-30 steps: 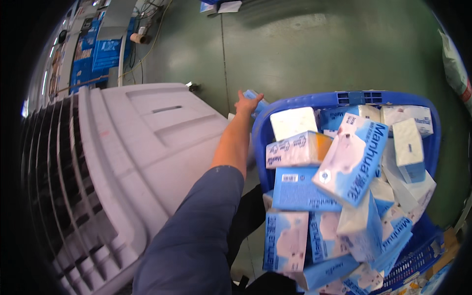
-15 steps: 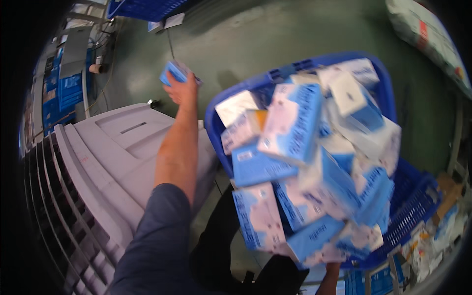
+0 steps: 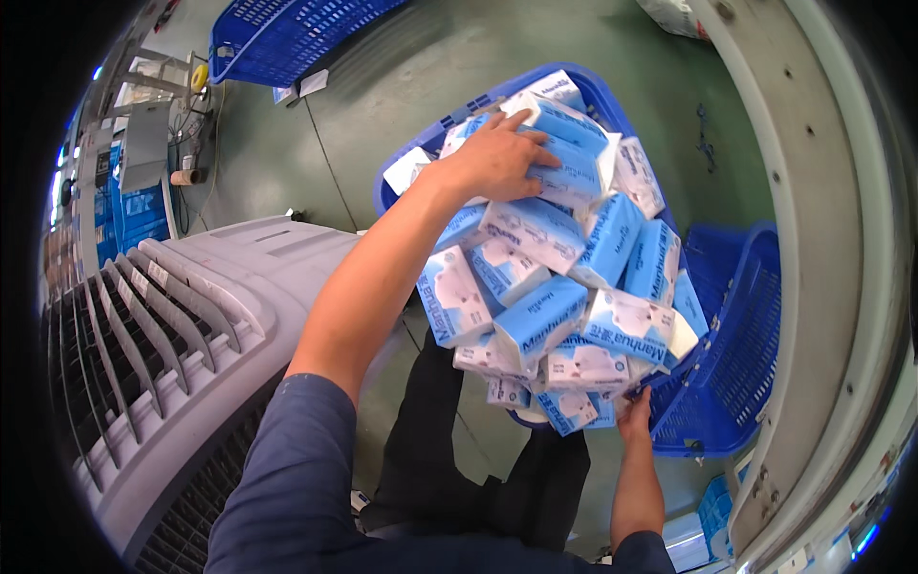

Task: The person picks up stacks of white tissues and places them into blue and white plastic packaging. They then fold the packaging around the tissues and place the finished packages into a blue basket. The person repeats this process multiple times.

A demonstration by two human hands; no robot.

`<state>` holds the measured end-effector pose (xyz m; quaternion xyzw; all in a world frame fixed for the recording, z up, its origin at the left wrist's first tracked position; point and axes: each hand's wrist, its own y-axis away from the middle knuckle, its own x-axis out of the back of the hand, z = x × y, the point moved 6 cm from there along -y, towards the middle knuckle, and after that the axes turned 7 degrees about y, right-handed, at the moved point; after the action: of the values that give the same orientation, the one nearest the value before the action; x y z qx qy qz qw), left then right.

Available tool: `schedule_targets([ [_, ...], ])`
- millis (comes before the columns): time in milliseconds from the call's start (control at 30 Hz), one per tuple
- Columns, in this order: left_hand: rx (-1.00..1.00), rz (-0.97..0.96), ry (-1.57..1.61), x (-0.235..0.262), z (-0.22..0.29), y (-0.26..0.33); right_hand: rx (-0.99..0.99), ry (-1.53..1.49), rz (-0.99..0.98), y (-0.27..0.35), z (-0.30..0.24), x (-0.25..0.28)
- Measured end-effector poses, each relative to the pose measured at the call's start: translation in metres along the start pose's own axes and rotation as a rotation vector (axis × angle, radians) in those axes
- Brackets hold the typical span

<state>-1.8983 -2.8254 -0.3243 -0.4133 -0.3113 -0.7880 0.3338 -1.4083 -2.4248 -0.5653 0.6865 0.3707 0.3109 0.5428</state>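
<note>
A blue plastic basket (image 3: 612, 88) in front of me is heaped above its rim with blue-and-white packs of tissues (image 3: 535, 232). My left hand (image 3: 499, 161) lies across the far part of the heap, fingers spread over a tissue pack (image 3: 566, 174), not closed round it. At the near right corner, my right hand (image 3: 635, 415) grips the basket's edge; its fingers are partly hidden under the basket and packs.
A grey plastic machine housing (image 3: 287, 258) with a slatted grille stands at the left. Another blue basket (image 3: 732, 383) is beyond the right corner, beside a pale metal frame (image 3: 813, 191). A further blue basket (image 3: 287, 38) sits at the far left.
My left hand, which held a tissue pack out to the left, has come right onto the heap. The view has shifted, bringing the metal frame in at the right.
</note>
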Motion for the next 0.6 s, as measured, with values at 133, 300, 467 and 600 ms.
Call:
schedule_targets([
  [133,0.038,0.417,0.057,0.023,0.031,0.033,0.038,-0.093,0.043,0.016,-0.01,-0.013],
  [300,0.471,0.749,0.602,-0.048,0.058,0.244,0.061,-0.171,-0.01,-0.015,-0.016,-0.016],
  [467,1.148,0.228,0.462,-0.194,0.16,0.524,0.259,0.058,0.072,-0.022,-0.025,-0.018],
  [600,1.309,0.045,0.491,-0.26,0.274,0.63,0.275,0.18,0.117,-0.024,-0.011,-0.017],
])
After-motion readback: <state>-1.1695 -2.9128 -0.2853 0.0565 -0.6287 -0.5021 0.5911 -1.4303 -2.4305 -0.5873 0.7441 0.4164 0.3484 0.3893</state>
